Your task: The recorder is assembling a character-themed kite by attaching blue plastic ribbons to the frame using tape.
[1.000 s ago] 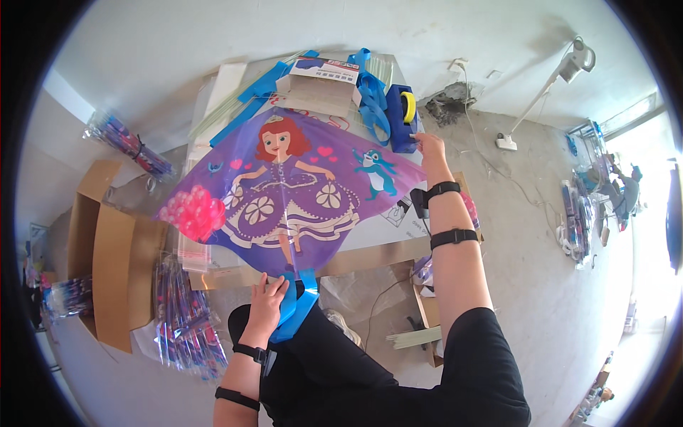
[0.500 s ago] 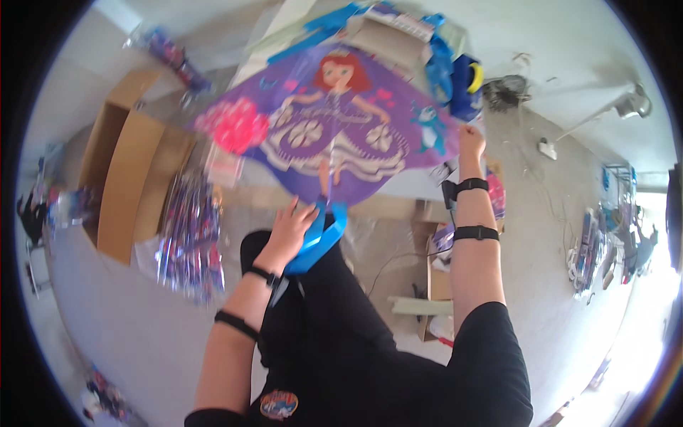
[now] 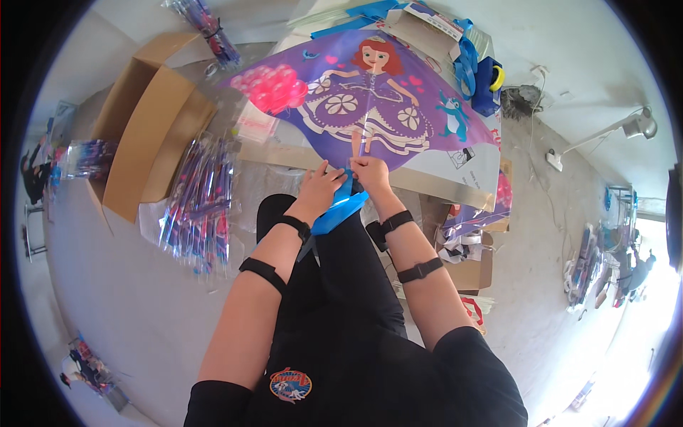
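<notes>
A purple diamond-shaped kite [image 3: 398,146] printed with a red-haired cartoon figure in a gown lies spread on the worktable in front of me. From its near tip a blue ribbon tail [image 3: 340,215] hangs folded over my dark trousers. My left hand [image 3: 320,191] holds the top of the ribbon near that tip, its fingers partly hiding the join. Right beside it, my right hand [image 3: 371,174] is closed in a pinch on the kite's tip. Whether a small piece is between those fingers is hidden.
Blue ribbon strips and an open white box [image 3: 405,35] lie at the table's far side, with a blue tape dispenser [image 3: 488,85] at right. An open cardboard box [image 3: 146,135] and a heap of plastic-wrapped kites [image 3: 199,199] stand left. A carton [image 3: 469,274] sits at lower right.
My right hand has left the kite's right corner and come to its near tip beside my left hand. The kite now lies flatter on the table.
</notes>
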The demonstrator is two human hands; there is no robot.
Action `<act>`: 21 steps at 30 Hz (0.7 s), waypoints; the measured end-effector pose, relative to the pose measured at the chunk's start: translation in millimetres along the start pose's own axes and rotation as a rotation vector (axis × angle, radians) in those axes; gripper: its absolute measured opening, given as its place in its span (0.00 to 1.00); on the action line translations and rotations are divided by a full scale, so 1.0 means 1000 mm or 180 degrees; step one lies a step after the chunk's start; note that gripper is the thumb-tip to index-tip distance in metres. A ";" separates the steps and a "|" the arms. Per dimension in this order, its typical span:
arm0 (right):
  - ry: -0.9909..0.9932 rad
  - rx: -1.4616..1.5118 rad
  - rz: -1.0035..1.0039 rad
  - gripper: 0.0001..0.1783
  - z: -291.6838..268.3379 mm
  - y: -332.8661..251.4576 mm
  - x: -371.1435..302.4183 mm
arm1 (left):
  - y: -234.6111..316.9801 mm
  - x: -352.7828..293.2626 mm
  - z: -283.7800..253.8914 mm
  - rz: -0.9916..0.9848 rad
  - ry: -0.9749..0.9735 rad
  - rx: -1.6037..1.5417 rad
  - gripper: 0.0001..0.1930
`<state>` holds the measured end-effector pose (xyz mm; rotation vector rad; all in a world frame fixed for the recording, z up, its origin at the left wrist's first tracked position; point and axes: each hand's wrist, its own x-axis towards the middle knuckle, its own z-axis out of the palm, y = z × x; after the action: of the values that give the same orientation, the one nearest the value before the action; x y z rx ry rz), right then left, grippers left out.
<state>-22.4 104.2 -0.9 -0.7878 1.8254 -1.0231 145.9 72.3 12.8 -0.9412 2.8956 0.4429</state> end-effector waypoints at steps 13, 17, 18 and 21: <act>0.0499 -0.0726 -0.0074 0.16 0.012 0.004 0.003 | 0.003 0.002 -0.001 -0.0161 -0.0193 -0.0068 0.21; 0.0484 -0.0669 -0.0067 0.16 0.013 0.003 0.004 | 0.002 0.003 -0.002 -0.0193 -0.0280 -0.0069 0.22; 0.0497 -0.0658 -0.0056 0.16 0.013 0.004 0.004 | 0.002 0.003 -0.002 -0.0199 -0.0297 -0.0077 0.22; 0.0510 -0.0579 -0.0061 0.16 0.012 0.008 0.008 | 0.003 0.003 -0.002 -0.0222 -0.0278 -0.0160 0.22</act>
<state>-16.2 97.2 -14.9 -0.8532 2.0739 -0.9650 141.8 72.6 15.6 -1.0000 2.7763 0.5397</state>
